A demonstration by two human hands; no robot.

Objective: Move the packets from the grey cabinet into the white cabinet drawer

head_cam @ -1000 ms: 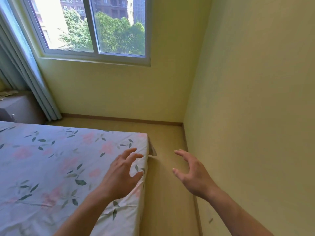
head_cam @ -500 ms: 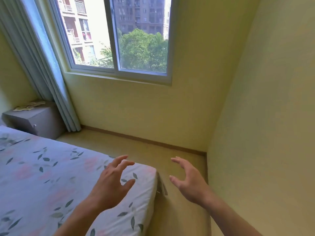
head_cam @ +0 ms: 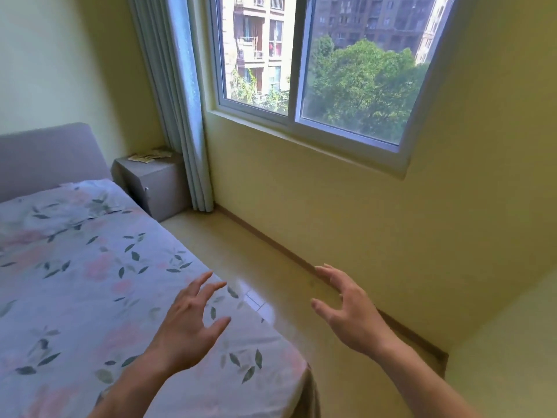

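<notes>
Packets (head_cam: pixel 150 155) lie on top of the grey cabinet (head_cam: pixel 156 188) in the far corner beside the bed (head_cam: pixel 90 282), well apart from the left hand (head_cam: pixel 188 324) and right hand (head_cam: pixel 349 315), both spread, holding nothing.

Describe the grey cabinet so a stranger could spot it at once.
Start at the window and follow its curtain down. The grey cabinet stands between the curtain and the bed's headboard. It alone has packets scattered on top.

Yellow walls (head_cam: pixel 331 206), sunlit window (head_cam: pixel 301 70) (trees outside), floral bed (head_cam: pixel 75 282), floor (head_cam: pixel 241 245) possibly tiled.
</notes>
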